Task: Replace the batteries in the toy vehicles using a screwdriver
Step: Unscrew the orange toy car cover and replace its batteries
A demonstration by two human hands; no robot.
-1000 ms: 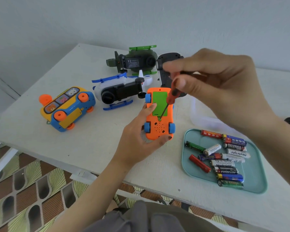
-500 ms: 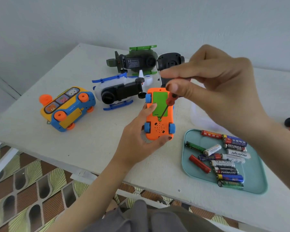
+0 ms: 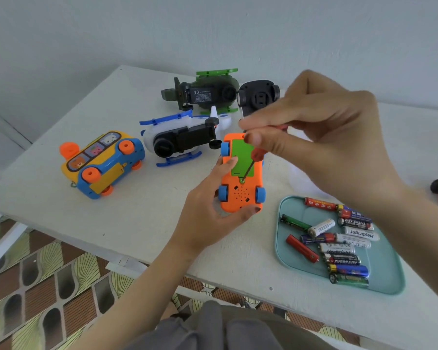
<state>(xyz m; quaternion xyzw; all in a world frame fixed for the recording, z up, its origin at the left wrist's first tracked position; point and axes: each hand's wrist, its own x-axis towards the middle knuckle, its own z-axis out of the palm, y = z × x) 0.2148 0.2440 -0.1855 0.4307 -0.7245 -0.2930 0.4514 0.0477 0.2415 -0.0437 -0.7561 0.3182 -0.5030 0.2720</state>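
Change: my right hand [image 3: 334,137] is still pinching the screwdriver [image 3: 258,155], thumb rolled slightly along its red handle; car unmoved.
Tray: the teal tray [image 3: 387,269] is holding loose batteries [image 3: 339,246].
Left hand: my left hand [image 3: 208,218] is gripping the orange car [image 3: 240,195], underside up.
Tip: it is sitting in the screw below the green cover [image 3: 240,157], between my hands.

White table [image 3: 137,223] carries toy bus [image 3: 101,162], two helicopters [image 3: 180,140], tray [image 3: 387,276], perhaps a tub [image 3: 299,180].
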